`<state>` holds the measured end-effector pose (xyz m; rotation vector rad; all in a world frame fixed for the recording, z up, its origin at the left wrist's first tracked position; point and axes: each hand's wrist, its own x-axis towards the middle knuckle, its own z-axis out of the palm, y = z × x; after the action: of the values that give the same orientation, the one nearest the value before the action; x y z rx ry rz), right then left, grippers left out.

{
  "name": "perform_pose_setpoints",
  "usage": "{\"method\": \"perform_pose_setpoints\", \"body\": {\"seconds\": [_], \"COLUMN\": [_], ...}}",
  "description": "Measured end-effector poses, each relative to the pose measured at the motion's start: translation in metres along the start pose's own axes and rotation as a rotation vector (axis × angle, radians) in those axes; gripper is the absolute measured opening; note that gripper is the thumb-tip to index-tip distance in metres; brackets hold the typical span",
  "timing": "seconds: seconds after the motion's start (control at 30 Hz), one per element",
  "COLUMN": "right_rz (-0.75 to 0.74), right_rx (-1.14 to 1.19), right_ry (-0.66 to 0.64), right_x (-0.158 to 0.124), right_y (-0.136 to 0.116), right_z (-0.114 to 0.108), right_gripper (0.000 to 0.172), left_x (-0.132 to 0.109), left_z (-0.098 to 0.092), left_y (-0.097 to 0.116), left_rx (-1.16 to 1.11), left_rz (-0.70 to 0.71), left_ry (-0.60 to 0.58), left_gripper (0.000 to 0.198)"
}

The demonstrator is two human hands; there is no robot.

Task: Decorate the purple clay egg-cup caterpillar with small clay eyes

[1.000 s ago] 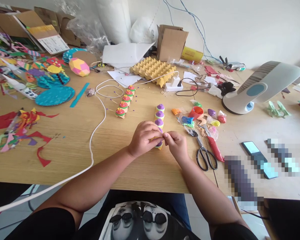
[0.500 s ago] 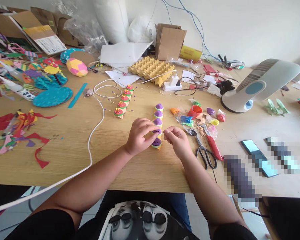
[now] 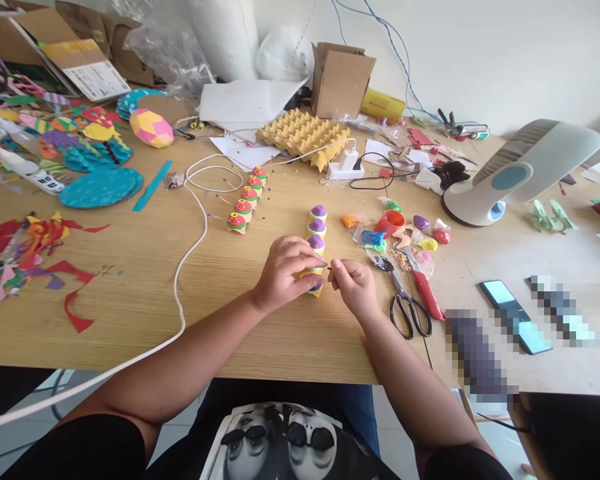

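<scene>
A caterpillar made of yellow egg-carton cups with purple clay tops (image 3: 319,230) lies on the wooden table (image 3: 190,313), running away from me. My left hand (image 3: 285,272) is curled over its near end, holding it. My right hand (image 3: 353,285) is pinched closed right beside that near end, fingertips touching the left hand's; what it pinches is too small to make out. A second caterpillar with red and green tops (image 3: 247,200) lies further left.
Black scissors (image 3: 405,307) and a red-handled cutter (image 3: 427,292) lie right of my right hand, with small bags of coloured clay (image 3: 397,230) behind. A white cable (image 3: 190,233), a desk fan (image 3: 517,173), a phone (image 3: 514,315), an egg tray (image 3: 303,137) and paper scraps (image 3: 35,260) surround.
My right hand drew a little away from the caterpillar's near end, then came back against my left hand's fingertips. My left hand stayed on the caterpillar.
</scene>
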<state>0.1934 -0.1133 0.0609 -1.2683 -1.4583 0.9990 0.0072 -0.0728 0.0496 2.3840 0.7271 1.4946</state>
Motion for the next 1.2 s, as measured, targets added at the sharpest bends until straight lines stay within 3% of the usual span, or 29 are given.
{"method": "perform_pose_setpoints", "body": {"seconds": [0.23, 0.6, 0.8, 1.0, 1.2], "right_rz": [-0.063, 0.221, 0.167, 0.138, 0.244], "right_rx": [0.031, 0.419, 0.342, 0.304, 0.44], "right_ry": [-0.068, -0.108, -0.089, -0.112, -0.163], "right_x": [0.0001, 0.0032, 0.0035, 0.0034, 0.0048], "right_y": [0.0017, 0.0054, 0.0065, 0.0047, 0.0063], "right_z": [0.0024, 0.0033, 0.001, 0.0007, 0.0009], "right_gripper": [0.061, 0.043, 0.042, 0.043, 0.042], "left_x": [0.0005, 0.0024, 0.001, 0.0006, -0.004], "left_z": [0.0019, -0.0039, -0.0015, -0.0022, -0.0029], "left_y": [0.0023, -0.001, -0.0036, -0.0039, -0.0057], "left_rx": [-0.018, 0.096, 0.107, 0.102, 0.17], "left_rz": [-0.021, 0.028, 0.045, 0.063, 0.057], "left_ry": [0.028, 0.013, 0.011, -0.003, -0.021], "left_gripper": [0.005, 0.003, 0.02, 0.006, 0.007]}}
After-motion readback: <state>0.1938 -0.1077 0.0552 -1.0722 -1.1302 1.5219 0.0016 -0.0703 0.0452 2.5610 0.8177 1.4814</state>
